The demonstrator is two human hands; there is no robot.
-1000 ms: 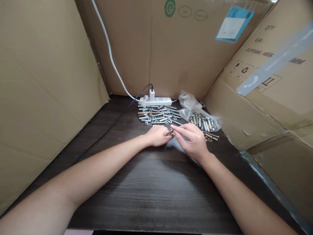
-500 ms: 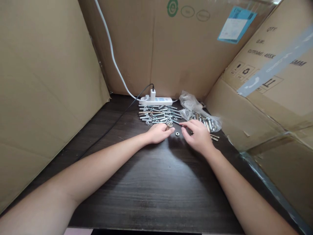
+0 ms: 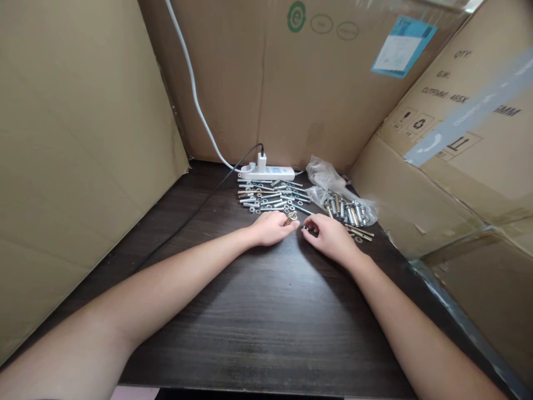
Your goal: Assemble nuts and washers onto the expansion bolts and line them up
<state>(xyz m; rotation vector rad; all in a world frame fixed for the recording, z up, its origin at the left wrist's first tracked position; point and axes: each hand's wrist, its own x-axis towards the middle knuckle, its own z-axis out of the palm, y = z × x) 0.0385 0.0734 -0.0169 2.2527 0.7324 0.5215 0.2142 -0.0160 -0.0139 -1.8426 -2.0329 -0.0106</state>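
My left hand (image 3: pixel 272 228) is closed around an expansion bolt (image 3: pixel 292 216), whose washer end sticks up between thumb and forefinger. Just right of it, my right hand (image 3: pixel 331 238) pinches a small nut (image 3: pixel 305 227) between thumb and fingertips; the fingers partly cover it. The two hands are a short gap apart, low over the dark table (image 3: pixel 258 316). Beyond my left hand lie rows of loose bolts, sleeves, washers and nuts (image 3: pixel 270 195). Past my right hand is a heap of expansion bolts (image 3: pixel 352 212).
A white power strip (image 3: pixel 272 173) with a plugged-in charger (image 3: pixel 261 162) stands at the back. Its black cable (image 3: pixel 200 206) runs across the left of the table. A clear plastic bag (image 3: pixel 325 175) lies behind the bolt heap. Cardboard boxes (image 3: pixel 225 83) wall in three sides.
My right hand has come down and closed on the nut that lay on the table between my hands. My left hand still holds the bolt, shifted slightly right.
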